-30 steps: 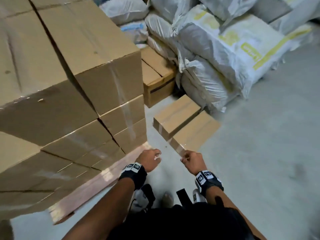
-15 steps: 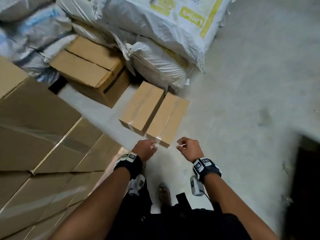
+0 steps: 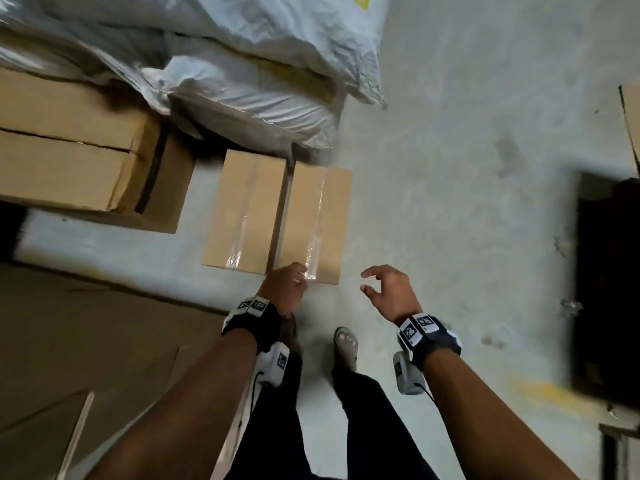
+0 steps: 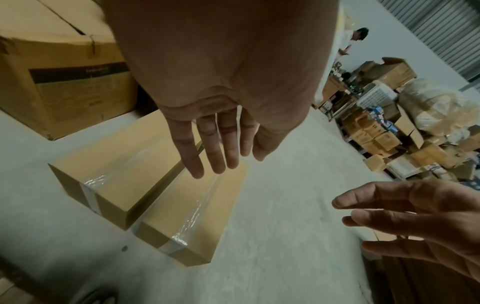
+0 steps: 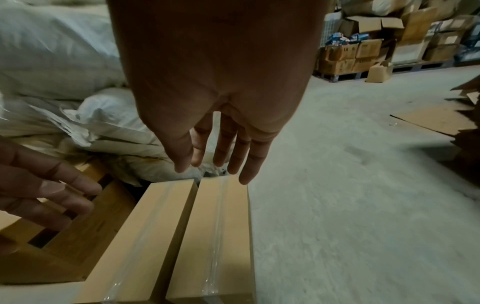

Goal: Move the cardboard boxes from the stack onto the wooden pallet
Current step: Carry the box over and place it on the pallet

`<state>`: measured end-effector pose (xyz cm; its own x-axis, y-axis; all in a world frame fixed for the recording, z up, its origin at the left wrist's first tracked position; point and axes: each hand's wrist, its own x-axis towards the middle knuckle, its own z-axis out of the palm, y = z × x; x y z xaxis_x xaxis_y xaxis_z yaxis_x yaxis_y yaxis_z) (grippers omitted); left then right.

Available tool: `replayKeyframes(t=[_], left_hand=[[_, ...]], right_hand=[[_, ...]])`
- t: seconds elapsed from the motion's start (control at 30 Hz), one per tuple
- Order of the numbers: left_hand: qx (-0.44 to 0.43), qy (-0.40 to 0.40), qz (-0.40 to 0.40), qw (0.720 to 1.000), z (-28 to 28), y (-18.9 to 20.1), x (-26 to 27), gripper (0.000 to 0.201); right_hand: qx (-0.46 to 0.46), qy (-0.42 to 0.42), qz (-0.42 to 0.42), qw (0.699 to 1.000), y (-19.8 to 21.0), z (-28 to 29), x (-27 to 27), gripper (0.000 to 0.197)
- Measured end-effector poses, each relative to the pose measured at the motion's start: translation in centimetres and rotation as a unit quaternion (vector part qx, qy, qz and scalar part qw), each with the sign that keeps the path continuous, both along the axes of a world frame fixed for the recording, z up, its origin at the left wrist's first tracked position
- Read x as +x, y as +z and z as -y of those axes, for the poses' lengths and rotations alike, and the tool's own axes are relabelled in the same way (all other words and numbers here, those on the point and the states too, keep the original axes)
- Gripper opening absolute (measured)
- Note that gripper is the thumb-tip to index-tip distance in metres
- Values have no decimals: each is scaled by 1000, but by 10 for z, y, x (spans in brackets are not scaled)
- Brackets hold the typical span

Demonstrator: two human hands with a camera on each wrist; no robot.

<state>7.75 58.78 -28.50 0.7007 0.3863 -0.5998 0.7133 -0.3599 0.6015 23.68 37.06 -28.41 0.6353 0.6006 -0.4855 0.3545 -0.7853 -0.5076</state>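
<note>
Both grips slack, holding nothing: left hand (image 3: 285, 289) and right hand (image 3: 389, 294) above two taped boxes (image 3: 313, 220) on floor (image 3: 450, 202).

Two small taped cardboard boxes (image 3: 244, 209) (image 3: 317, 220) lie side by side on the floor. One larger carton (image 3: 79, 147) sits at far left. White sacks (image 3: 242, 64) heap beyond, perhaps three. Two hands (image 3: 285, 289) (image 3: 388, 289) are in view.
</note>
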Motion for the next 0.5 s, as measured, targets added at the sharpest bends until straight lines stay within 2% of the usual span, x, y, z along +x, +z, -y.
replayKeyframes(t=[0.1, 0.23, 0.4, 0.5], left_hand=[[-10, 5, -25, 1000, -13, -40, 4, 36], [3, -14, -50, 999, -26, -115, 12, 34], [15, 0, -53, 998, -34, -227, 27, 40], [37, -23, -38, 998, -39, -297, 41, 45]], right_hand=[[-5, -14, -17, 1000, -39, -8, 5, 25], [-12, -21, -40, 999, -110, -21, 16, 27], [-7, -8, -45, 999, -223, -39, 37, 33], [-12, 10, -31, 999, -295, -48, 52, 36]])
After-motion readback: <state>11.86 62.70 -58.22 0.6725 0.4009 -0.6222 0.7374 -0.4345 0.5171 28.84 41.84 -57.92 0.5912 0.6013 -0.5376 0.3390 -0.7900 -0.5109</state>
